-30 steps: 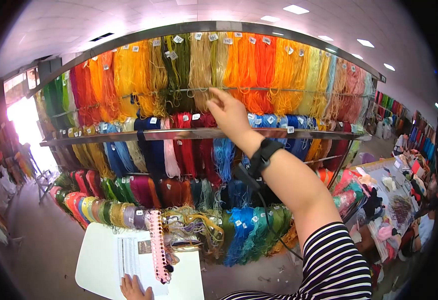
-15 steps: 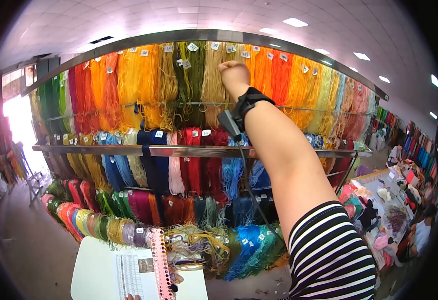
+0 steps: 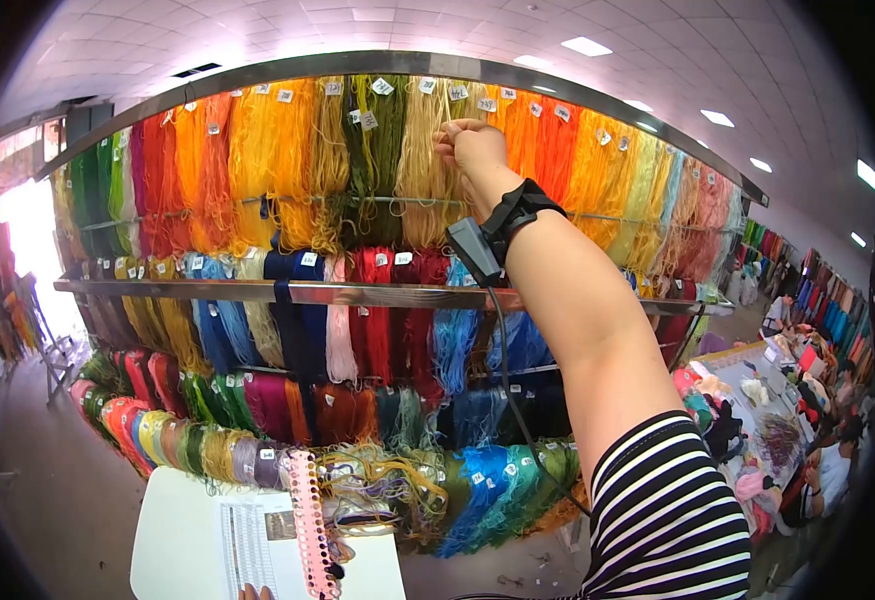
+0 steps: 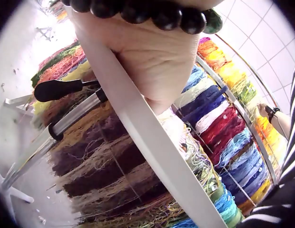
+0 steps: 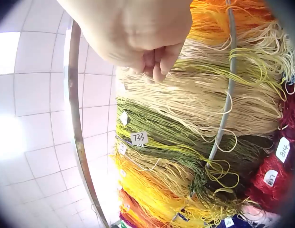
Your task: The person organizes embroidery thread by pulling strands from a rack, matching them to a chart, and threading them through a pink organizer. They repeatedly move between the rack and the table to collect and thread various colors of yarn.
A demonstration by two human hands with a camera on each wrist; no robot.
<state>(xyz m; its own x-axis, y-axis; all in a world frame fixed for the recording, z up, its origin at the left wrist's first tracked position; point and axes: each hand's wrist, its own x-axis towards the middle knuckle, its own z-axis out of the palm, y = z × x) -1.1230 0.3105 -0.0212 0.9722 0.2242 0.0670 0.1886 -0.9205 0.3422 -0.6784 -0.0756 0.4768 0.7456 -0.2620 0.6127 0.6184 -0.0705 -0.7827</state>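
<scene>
My right hand (image 3: 476, 150) is raised to the top row of the thread rack, its curled fingers pinching beige embroidery thread (image 3: 420, 165). In the right wrist view these fingers stand against the upper part of the beige skeins (image 5: 195, 102), beside olive-green skeins (image 5: 162, 121) with a paper tag (image 5: 139, 138) reading 733. Only the fingertips of my left hand (image 3: 255, 593) show at the bottom of the head view, resting on a printed sheet (image 3: 243, 545). A white tabletop (image 3: 173, 540) lies under the sheet; a pink punched thread card (image 3: 308, 510) lies beside it.
Metal rails (image 3: 388, 293) cross the rack in front of lower rows of blue, red and navy skeins. Mixed loose skeins (image 3: 378, 480) bulge out behind the tabletop. To the right, a cluttered table (image 3: 748, 400) holds fabric and thread, with people near it. A cable hangs from my right wrist camera.
My right hand has risen from the lower end of the beige skeins to near their tags, and its fingers have closed together. The left hand stays on the sheet.
</scene>
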